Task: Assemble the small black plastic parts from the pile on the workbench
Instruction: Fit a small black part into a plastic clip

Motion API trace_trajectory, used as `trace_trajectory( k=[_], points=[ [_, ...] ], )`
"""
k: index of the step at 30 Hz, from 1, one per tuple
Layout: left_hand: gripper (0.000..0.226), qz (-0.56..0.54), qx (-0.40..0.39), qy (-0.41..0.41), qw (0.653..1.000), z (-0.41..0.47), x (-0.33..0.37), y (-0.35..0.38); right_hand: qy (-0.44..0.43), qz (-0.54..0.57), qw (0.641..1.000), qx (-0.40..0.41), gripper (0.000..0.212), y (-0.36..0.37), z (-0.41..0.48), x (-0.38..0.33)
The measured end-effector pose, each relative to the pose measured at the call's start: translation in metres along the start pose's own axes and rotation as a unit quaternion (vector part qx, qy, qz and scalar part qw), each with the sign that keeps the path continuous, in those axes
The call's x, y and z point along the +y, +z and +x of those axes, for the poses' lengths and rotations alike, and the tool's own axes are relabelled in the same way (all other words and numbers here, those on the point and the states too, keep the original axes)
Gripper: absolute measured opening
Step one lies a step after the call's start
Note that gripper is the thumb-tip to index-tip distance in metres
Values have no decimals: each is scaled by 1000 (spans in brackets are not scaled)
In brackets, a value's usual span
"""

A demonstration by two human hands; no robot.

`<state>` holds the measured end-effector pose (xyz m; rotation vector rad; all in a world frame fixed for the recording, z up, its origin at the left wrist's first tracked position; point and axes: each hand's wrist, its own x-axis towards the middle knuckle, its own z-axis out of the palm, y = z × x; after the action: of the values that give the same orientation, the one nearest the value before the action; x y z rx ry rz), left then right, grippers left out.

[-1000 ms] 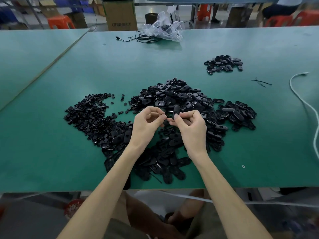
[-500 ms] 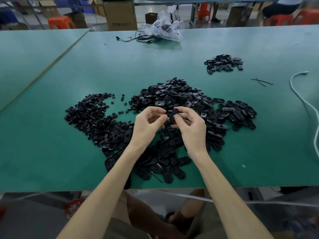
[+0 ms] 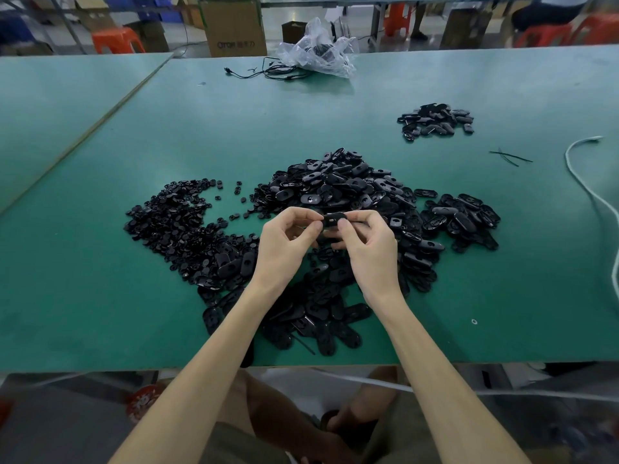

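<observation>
Since the earlier frames the oval part (image 3: pixel 335 220) had turned from standing on end to lying level between the two hands, and its flat face with a small square hole looked toward the camera. On the green workbench (image 3: pixel 100 296) I counted three heaps of black parts. At the left lay a spread heap of small round pieces (image 3: pixel 181 229). Behind the bench stood one cardboard box (image 3: pixel 231 26); its print seemed to read "OTOP", and the signs after it were too blurred to read. The left hand (image 3: pixel 284 242) pinched the left end of the oval part with thumb and forefinger, the other fingers curled. Far back on the bench lay one crumpled plastic bag (image 3: pixel 315 48) beside a black wire (image 3: pixel 264 72). The right hand (image 3: pixel 368 249) pinched the right end of the same part, held just above the big heap of oval shells (image 3: pixel 335 185) in the middle. A small heap (image 3: pixel 435 120) lay well apart at the far right, then some thin black strips (image 3: pixel 509 157), and one white cable (image 3: pixel 589 195) ran along the right edge.
</observation>
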<state>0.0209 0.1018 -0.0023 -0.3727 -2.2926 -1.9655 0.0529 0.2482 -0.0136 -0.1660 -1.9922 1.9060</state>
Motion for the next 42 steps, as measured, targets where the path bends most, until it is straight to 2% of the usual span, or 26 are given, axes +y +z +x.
trace_trajectory(
  k=[6,29,35,42],
  points=[
    [11,19,11,0,1000,0,0,2,-11,-36,999,-13,9,-1,0,2],
    [11,59,53,15,997,-1,-4,3,-16,-13,999,-43,18,-4,1,2],
    [23,63,77,6,995,-2,-2,3,-12,14,999,-45,13,-4,1,1],
    [16,57,36,30,997,-3,3,4,-6,47,998,-39,11,-2,0,-1]
  ],
)
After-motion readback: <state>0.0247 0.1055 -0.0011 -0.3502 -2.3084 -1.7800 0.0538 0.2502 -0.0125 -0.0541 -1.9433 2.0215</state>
